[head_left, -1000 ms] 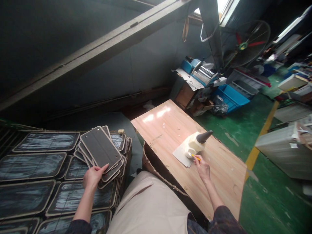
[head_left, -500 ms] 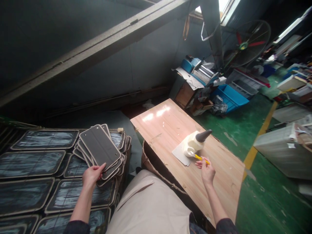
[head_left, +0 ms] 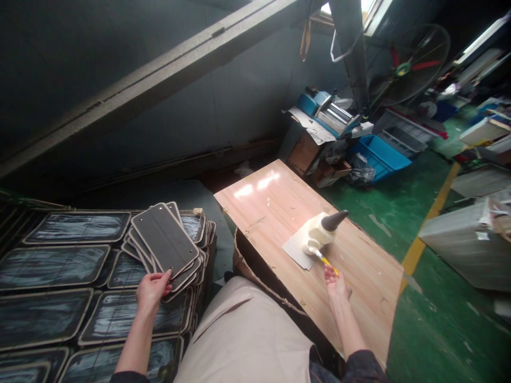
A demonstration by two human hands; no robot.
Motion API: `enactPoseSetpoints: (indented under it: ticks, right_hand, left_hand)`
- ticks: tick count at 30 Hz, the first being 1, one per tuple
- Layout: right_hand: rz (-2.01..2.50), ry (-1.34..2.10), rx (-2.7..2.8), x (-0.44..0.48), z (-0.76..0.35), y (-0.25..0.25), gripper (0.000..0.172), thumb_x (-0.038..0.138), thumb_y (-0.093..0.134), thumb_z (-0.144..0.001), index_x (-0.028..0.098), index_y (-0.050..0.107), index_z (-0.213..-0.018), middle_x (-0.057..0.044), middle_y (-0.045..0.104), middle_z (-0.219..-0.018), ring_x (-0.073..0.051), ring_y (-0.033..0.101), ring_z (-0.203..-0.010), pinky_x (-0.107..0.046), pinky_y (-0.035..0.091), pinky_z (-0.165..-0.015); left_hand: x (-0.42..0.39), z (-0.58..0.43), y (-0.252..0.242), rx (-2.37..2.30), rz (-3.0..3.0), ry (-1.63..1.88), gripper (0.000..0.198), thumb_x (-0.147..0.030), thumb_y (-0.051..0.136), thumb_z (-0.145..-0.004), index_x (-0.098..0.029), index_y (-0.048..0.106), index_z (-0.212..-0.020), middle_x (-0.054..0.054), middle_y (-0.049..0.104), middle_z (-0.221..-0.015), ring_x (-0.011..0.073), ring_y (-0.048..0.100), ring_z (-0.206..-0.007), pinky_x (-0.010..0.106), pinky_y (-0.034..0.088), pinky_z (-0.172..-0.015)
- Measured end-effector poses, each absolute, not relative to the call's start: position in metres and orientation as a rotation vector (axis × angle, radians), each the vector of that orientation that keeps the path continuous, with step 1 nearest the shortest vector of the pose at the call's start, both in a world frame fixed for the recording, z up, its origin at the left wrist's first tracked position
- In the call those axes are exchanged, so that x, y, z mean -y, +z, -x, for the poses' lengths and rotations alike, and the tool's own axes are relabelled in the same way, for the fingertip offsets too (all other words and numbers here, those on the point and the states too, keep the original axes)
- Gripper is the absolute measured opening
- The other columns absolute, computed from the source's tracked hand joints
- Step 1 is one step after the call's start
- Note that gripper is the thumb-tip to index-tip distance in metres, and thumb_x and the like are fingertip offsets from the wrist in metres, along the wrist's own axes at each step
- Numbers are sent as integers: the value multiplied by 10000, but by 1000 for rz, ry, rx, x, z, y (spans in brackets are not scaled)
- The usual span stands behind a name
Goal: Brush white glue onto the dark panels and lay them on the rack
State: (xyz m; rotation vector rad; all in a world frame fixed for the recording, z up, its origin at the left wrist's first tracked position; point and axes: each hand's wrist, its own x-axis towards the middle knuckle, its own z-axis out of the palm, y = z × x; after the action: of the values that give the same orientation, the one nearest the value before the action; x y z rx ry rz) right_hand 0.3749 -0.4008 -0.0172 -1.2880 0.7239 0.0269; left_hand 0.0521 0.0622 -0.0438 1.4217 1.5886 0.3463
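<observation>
My left hand [head_left: 151,291] pinches the near corner of a dark grey rounded panel [head_left: 164,239] with a pale border. This panel tops a fanned stack resting on other panels. In my right hand [head_left: 338,290] is a brush [head_left: 325,260] with a yellow handle, its head at the near side of a cream plastic bottle [head_left: 319,232]. A dark cone-shaped tip points from the bottle toward the upper right. Under the bottle lies a piece of light card [head_left: 294,250]. Whitish streaks cover the rows of dark panels [head_left: 48,266] at my left.
The card and bottle sit on a wood-grain board [head_left: 255,213] over a torn carton [head_left: 247,260]. Beyond stand a blue roller machine [head_left: 325,109], a blue crate [head_left: 385,157] and a large fan [head_left: 403,69]. A grey wall with a slanting beam rises ahead.
My right hand has shifted slightly down, and the brush handle has swung to point more toward me. My left hand still holds the panel's corner. The view has shifted slightly.
</observation>
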Motion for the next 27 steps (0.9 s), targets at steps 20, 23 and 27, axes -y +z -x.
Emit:
enactPoseSetpoints:
  ticks: [20,23,27]
  right_hand:
    - [1360,56,-639,414,-366,-23,58,199,426,-775,189,476,-746,-13,610,-595,-155,642,-526,-276,555,-500]
    - [1394,-39,-609,410,-355,-15,65,244,470,-791,180,469,-781,-2,626,-606,-141,656,-544,-243,549,-528]
    - [1455,-138,-485,389,-351,-5,302,411,571,-780,185,461,-947,-2,671,-679,-164,682,-605,-266,554,-565]
  left_hand:
    - [-60,-53,-30,-1545,-1172,221,386,-420,747,-474,-115,559,-617,20,563,-458,133,538,-392,212,399,-361]
    - [-60,-51,-29,-1530,-1175,217,326,-366,734,-541,-102,568,-637,39,588,-499,142,560,-409,216,413,-368]
    - [-60,-52,-24,-1481,-1130,205,211,-270,678,-684,-96,558,-687,52,630,-573,146,608,-483,202,445,-408]
